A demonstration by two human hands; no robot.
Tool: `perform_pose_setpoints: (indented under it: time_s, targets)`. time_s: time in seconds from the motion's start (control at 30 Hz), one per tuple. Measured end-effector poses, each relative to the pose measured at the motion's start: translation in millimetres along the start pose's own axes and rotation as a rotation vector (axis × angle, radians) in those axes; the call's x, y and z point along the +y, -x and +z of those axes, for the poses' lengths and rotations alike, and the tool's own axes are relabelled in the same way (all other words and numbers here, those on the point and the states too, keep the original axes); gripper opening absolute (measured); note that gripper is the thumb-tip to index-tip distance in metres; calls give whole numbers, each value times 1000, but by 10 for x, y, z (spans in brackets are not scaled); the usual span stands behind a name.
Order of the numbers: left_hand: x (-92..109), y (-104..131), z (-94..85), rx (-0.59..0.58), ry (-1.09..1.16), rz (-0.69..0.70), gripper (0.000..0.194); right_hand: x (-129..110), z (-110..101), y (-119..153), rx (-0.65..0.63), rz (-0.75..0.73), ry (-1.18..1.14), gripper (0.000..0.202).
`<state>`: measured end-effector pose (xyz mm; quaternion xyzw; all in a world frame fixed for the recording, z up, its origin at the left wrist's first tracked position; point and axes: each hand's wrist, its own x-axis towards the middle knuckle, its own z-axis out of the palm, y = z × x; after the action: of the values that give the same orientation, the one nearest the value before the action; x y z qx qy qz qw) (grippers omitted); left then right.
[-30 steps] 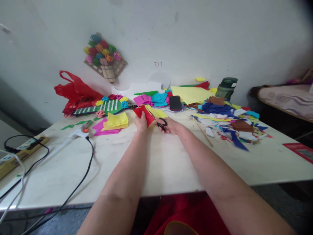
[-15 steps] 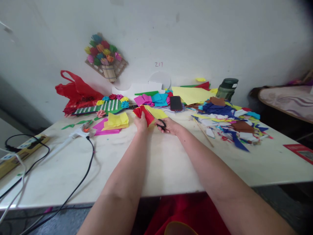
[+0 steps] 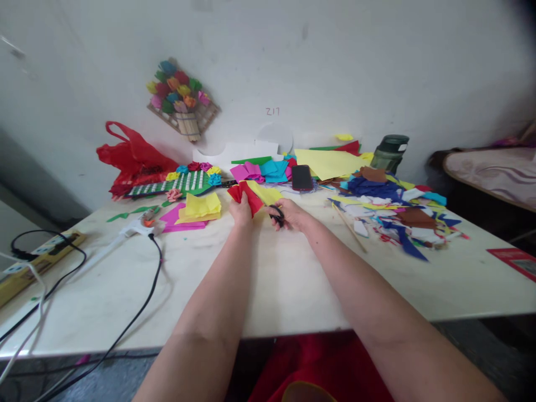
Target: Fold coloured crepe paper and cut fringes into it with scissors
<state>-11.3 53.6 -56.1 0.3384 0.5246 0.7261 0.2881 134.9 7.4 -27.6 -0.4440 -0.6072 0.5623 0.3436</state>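
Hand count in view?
2: the left hand, just left of centre, gripping red paper; the right hand, just right of centre, holding black-handled scissors.

Creased red paper (image 3: 254, 201) is held beside black-handled scissors (image 3: 277, 216).

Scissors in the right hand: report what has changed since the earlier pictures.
The scissors seem more closed at the handles, and their blades, visible earlier, are now hard to make out. Nothing was taken hold of or let go: the right hand keeps the scissors, the left hand the red paper. Phone, bottle and paper scraps stayed put.
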Motion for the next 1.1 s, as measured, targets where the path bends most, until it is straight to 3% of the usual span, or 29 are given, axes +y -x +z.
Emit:
perform_pose_setpoints:
  time_s: [0.17, 0.27, 0.6, 0.8, 1.1]
  targets:
    - [72, 40, 1, 34, 2, -69, 21, -13, -8, -20, 34, -34, 51, 39]
    - [64, 35, 2, 18, 11, -75, 21, -3, -18, -24, -3, -61, 51, 46]
    - [83, 66, -4, -40, 135, -105, 21, 90, -59, -42, -160, -72, -92, 40]
    - [128, 136, 16, -105, 218, -90, 18, 108, -56, -47, -178, -59, -104, 43]
    - [114, 163, 31, -98, 197, -80, 21, 104, -42, -40, -141, -56, -99, 44]
